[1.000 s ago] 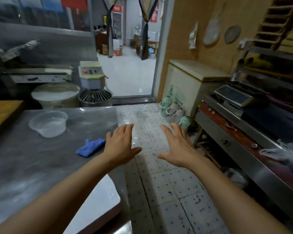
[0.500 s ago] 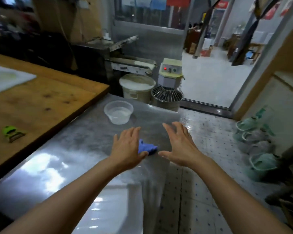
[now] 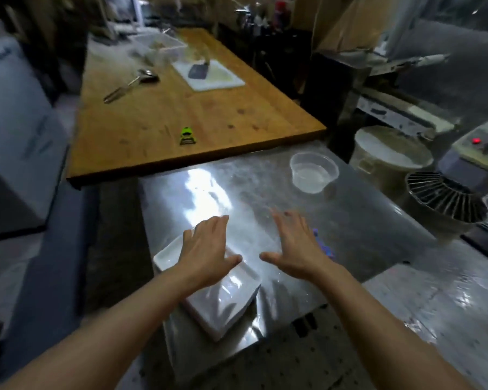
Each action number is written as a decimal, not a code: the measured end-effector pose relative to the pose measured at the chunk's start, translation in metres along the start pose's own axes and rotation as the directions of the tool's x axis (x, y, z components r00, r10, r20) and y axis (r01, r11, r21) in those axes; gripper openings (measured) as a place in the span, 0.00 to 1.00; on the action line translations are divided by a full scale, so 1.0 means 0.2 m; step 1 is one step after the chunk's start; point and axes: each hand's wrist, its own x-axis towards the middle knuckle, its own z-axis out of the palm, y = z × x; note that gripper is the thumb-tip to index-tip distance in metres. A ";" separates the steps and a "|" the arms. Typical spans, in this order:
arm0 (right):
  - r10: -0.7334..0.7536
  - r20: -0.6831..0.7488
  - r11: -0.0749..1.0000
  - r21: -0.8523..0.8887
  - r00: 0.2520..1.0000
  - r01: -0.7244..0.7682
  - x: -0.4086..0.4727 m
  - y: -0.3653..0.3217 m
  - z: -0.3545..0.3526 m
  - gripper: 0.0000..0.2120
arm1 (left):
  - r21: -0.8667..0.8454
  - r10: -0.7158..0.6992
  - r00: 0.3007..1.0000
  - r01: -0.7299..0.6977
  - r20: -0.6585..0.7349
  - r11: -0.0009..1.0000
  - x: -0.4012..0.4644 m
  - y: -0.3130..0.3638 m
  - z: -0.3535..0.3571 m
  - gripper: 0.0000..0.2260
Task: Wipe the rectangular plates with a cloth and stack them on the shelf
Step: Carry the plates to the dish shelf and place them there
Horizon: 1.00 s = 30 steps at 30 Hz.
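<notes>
Left hand [image 3: 206, 256] and right hand [image 3: 296, 249] hover spread, empty, above the white plates [image 3: 223, 302].

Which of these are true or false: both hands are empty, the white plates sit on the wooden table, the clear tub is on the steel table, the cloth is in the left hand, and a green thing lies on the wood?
1. Left hand and right hand hold nothing. True.
2. The white rectangular plates sit on the wooden table. False: they sit on the steel table.
3. The clear tub stands on the steel table. True.
4. The blue cloth is in the left hand. False: it lies beyond the right hand.
5. A green object lies on the wooden table. True.
</notes>
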 end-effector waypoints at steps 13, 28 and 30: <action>-0.076 0.193 0.997 0.017 0.978 0.074 0.03 -0.16 0.28 0.36 | -0.167 -0.375 0.926 0.362 -0.051 0.917 -0.37 -0.20 0.21 0.39; -0.133 0.426 0.943 0.331 0.895 -0.017 0.25 -0.12 0.48 0.28 | -0.594 -0.648 0.697 0.672 0.307 0.442 -0.33 -0.20 0.50 0.36; -0.144 0.407 0.922 0.387 0.902 -0.027 0.25 -0.10 0.50 0.27 | -0.639 -0.658 0.690 0.659 0.302 0.398 -0.32 -0.18 0.52 0.34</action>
